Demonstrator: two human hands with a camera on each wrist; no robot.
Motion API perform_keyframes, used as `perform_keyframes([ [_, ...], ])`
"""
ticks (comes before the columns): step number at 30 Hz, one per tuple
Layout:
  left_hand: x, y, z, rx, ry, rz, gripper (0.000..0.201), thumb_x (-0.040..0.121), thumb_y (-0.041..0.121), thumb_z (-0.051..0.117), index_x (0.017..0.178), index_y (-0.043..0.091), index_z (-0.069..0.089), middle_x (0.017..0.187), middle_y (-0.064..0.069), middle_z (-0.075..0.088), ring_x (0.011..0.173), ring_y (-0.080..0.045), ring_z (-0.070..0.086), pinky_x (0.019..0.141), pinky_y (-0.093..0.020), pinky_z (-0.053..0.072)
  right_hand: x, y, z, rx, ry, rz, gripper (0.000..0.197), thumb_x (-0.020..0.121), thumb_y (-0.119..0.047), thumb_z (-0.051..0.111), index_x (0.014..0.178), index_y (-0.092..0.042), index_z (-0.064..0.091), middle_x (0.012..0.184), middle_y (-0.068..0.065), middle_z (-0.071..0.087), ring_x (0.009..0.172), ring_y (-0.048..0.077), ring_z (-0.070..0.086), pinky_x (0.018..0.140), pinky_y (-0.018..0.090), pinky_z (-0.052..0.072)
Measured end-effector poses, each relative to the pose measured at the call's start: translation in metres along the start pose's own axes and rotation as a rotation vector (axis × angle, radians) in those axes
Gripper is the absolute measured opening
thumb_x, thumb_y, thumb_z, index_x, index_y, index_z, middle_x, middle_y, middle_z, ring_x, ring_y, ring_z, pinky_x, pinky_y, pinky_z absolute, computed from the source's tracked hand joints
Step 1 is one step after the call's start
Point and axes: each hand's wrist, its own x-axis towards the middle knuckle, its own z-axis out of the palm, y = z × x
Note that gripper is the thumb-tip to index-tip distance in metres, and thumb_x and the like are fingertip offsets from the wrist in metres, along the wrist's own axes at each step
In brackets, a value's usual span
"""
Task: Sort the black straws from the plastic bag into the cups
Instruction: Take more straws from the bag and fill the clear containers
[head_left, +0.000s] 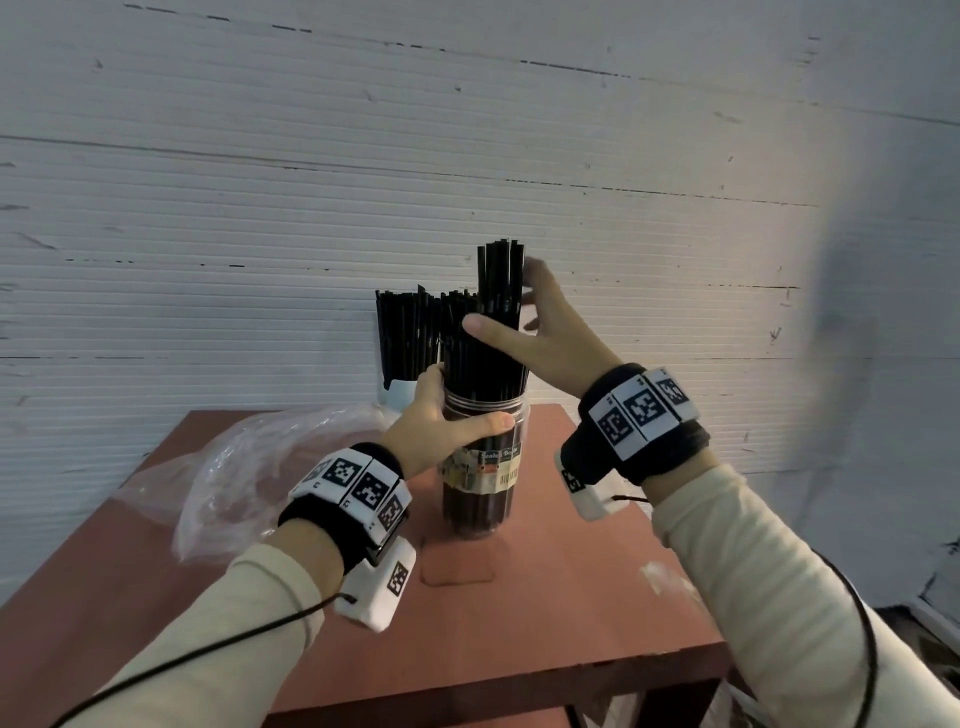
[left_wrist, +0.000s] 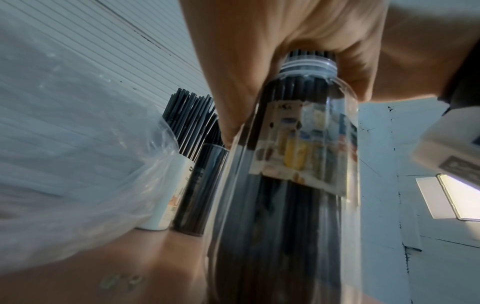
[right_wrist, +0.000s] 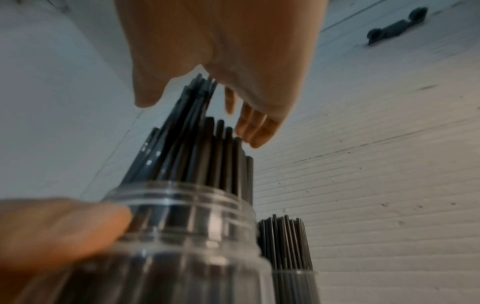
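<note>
Gripping the neck of a clear labelled plastic jar (head_left: 480, 467) on a reddish-brown table (head_left: 545, 613), left hand (head_left: 441, 421) with fingers and thumb clamped round it; right hand (head_left: 545, 332), fingers spread, thumb pressing a raised bunch of black plastic straws (head_left: 498, 291) standing in the jar. Left, crumpled clear plastic bag (head_left: 249, 467); behind, straw-filled white cup (head_left: 400, 395) near the wall.

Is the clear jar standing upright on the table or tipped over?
Upright. The clear jar stands base-down on the table, black straws pointing straight up, the left hand gripping its neck.
</note>
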Motion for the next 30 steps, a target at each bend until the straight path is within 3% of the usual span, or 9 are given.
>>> perform_keyframes([
  [2,-0.001,-0.001,0.002,0.006,0.027,0.007,0.088,0.074,0.03,0.082,0.142,0.017,0.028,0.132,0.004,0.049,0.116,-0.01,0.053,0.094,-0.03,0.043,-0.001,-0.008,-0.002,0.021,0.111,-0.08,0.079,0.084,-0.046,0.068,0.145,-0.024,0.023,0.144,-0.001,0.035,0.132,0.013,0.038,0.106,0.026,0.035],
  [5,-0.006,0.0,0.006,-0.053,0.054,0.048,0.076,0.076,0.024,0.08,0.139,0.017,0.037,0.127,0.005,0.056,0.113,-0.006,0.057,0.094,-0.028,0.046,0.002,-0.023,0.001,-0.123,0.199,-0.237,0.07,0.092,-0.038,0.06,0.149,-0.017,0.026,0.15,0.003,0.031,0.139,0.016,0.03,0.115,0.034,0.028],
  [9,-0.011,-0.002,0.004,-0.089,0.019,0.118,0.067,0.079,0.021,0.078,0.137,0.023,0.045,0.123,0.009,0.064,0.11,0.0,0.061,0.092,-0.02,0.049,-0.001,-0.032,0.013,-0.235,0.244,-0.276,0.047,0.096,-0.026,0.052,0.138,-0.007,0.046,0.139,0.005,0.047,0.128,0.018,0.046,0.107,0.028,0.037],
  [12,-0.011,-0.008,0.004,-0.096,0.078,0.085,0.081,0.072,0.031,0.081,0.138,0.021,0.035,0.125,0.009,0.06,0.115,-0.006,0.058,0.101,-0.03,0.046,-0.011,-0.024,0.023,-0.258,0.274,-0.304,0.03,0.097,-0.016,0.05,0.124,-0.005,0.057,0.124,0.005,0.058,0.109,0.018,0.058,0.09,0.024,0.047],
  [14,-0.01,-0.01,0.005,-0.078,0.107,0.07,0.091,0.061,0.045,0.083,0.133,0.024,0.031,0.126,0.005,0.058,0.116,-0.009,0.057,0.103,-0.038,0.046,-0.021,-0.016,0.03,-0.26,0.276,-0.313,0.028,0.097,-0.013,0.049,0.122,-0.005,0.059,0.119,0.005,0.061,0.104,0.017,0.06,0.087,0.027,0.05],
  [17,-0.011,-0.011,0.006,-0.054,0.107,0.065,0.096,0.054,0.059,0.084,0.128,0.027,0.033,0.126,0.005,0.059,0.115,-0.008,0.057,0.104,-0.04,0.046,-0.032,-0.01,0.031,-0.247,0.281,-0.275,0.033,0.096,-0.014,0.051,0.128,-0.007,0.055,0.123,0.004,0.061,0.109,0.017,0.059,0.091,0.024,0.047],
  [21,-0.014,-0.011,0.009,-0.053,0.144,0.077,0.1,0.052,0.062,0.084,0.131,0.023,0.037,0.122,0.009,0.06,0.114,-0.007,0.058,0.104,-0.04,0.046,-0.033,-0.012,0.026,-0.298,0.258,-0.306,0.04,0.097,-0.017,0.052,0.136,-0.01,0.051,0.139,0.003,0.052,0.132,0.017,0.045,0.109,0.023,0.034],
  [27,-0.015,-0.012,0.008,-0.089,0.173,0.067,0.098,0.048,0.062,0.082,0.13,0.025,0.042,0.119,0.012,0.062,0.114,-0.009,0.059,0.101,-0.042,0.048,-0.038,-0.002,0.036,-0.313,0.271,-0.315,0.024,0.095,-0.011,0.054,0.115,-0.006,0.066,0.118,0.006,0.066,0.115,0.02,0.059,0.098,0.023,0.044],
  [30,-0.016,-0.01,0.009,-0.12,0.162,0.073,0.085,0.053,0.051,0.082,0.125,0.027,0.043,0.119,0.014,0.059,0.114,-0.008,0.058,0.101,-0.04,0.048,-0.045,0.001,0.04,-0.352,0.281,-0.304,0.026,0.094,-0.012,0.054,0.116,-0.007,0.066,0.12,0.007,0.065,0.118,0.02,0.057,0.096,0.016,0.037],
])
